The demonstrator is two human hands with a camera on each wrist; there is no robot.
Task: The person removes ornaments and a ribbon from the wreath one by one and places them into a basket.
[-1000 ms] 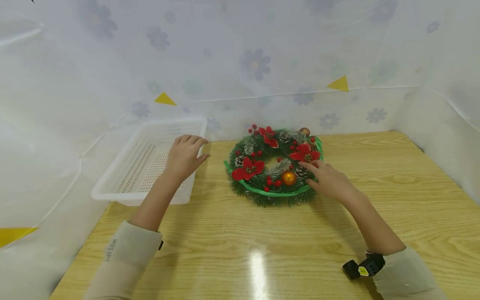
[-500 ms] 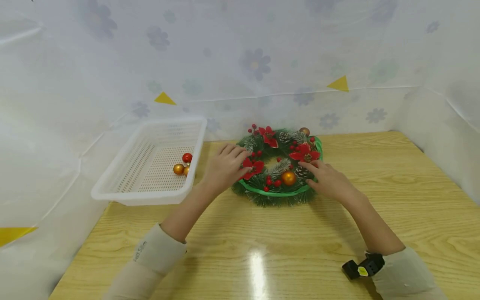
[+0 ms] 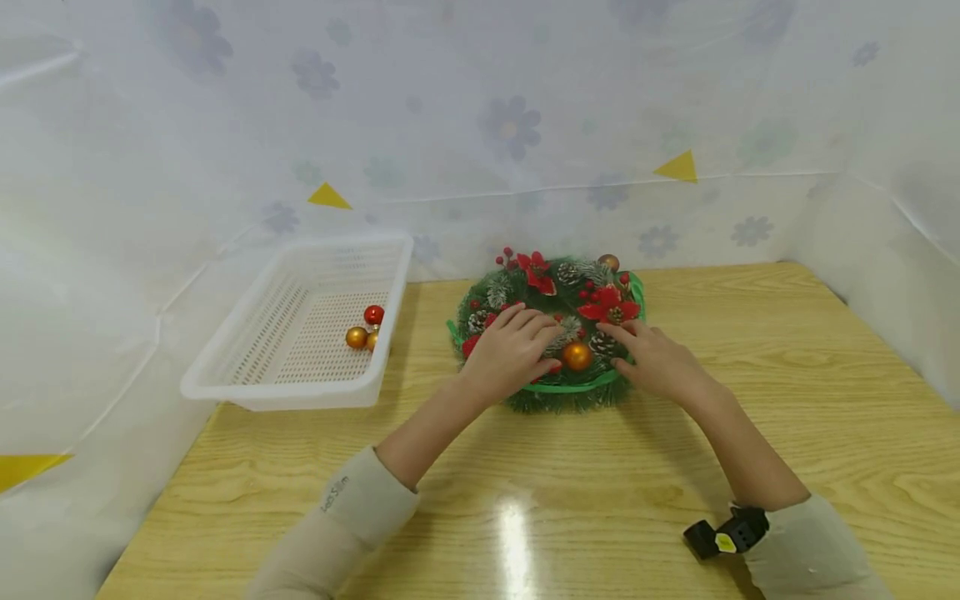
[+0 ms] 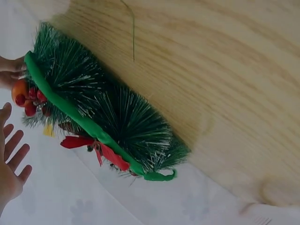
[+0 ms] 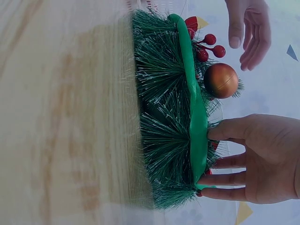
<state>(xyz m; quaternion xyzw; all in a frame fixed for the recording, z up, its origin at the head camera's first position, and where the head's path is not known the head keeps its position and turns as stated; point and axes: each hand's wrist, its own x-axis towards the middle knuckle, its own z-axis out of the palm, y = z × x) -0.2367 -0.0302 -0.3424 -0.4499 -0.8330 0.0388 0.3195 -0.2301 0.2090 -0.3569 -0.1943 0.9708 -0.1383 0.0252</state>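
Green pine needles lay under both your hands: your left hand (image 3: 512, 354), fingers straight, hovered just over the round red-flowered Christmas wreath (image 3: 547, 329), beside its gold ball ornament (image 3: 577, 356). Your right hand (image 3: 656, 360) pressed the wreath's edge with relaxed fingers. It lay on the wooden table (image 3: 600, 492), near the white perforated plastic basket (image 3: 300, 329).

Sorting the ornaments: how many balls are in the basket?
3 show: a red ball, a gold ball and another gold one, half hidden, together by the basket wall nearest the wreath.
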